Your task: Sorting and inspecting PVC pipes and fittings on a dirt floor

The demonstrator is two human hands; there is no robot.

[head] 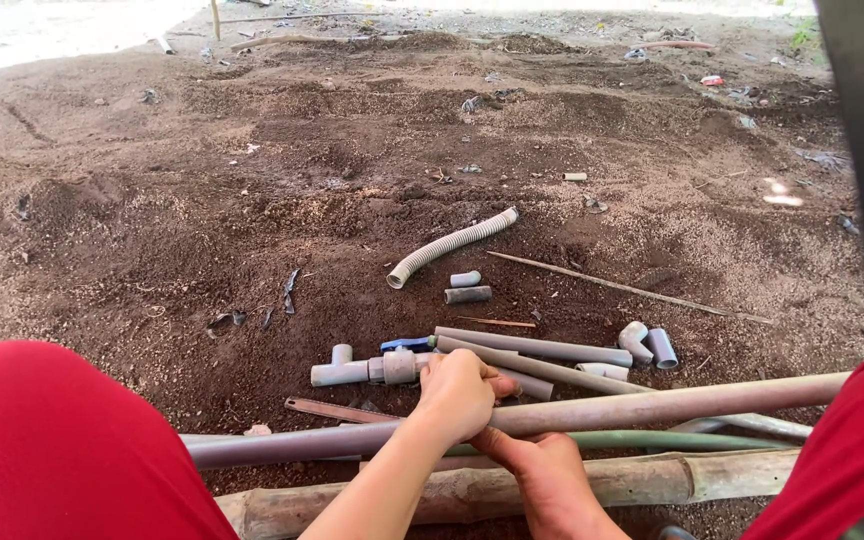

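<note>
Crouching over bare dirt here, both hands are bunched at one spot on a long grey pipe (pixel 652 405) that runs left-to-right across the view, rising slightly toward the right end. The left hand (pixel 460 392) has its grip curled shut over the top of that pipe, knuckles up. The right hand (pixel 542 470) sits just below and toward the body, fingers pressed up against the pipe's underside, touching the left hand; whether that grip is fully closed I can't tell, since the left hand covers it. So the pipe's long axis lies crosswise to both forearms, and the left hand is the one on top.

Just beyond the left hand lies a grey tee fitting assembly (pixel 362 368) with a blue valve handle (pixel 407 343), touching a couple of shorter grey pipes (pixel 542 348). Further out there's a ribbed flexible hose (pixel 450 245). Nearer the body: a green hose (pixel 652 440) and a rough bamboo pole (pixel 642 480). Smooth dusty plastic, crumbly brown soil (pixel 202 200).
</note>
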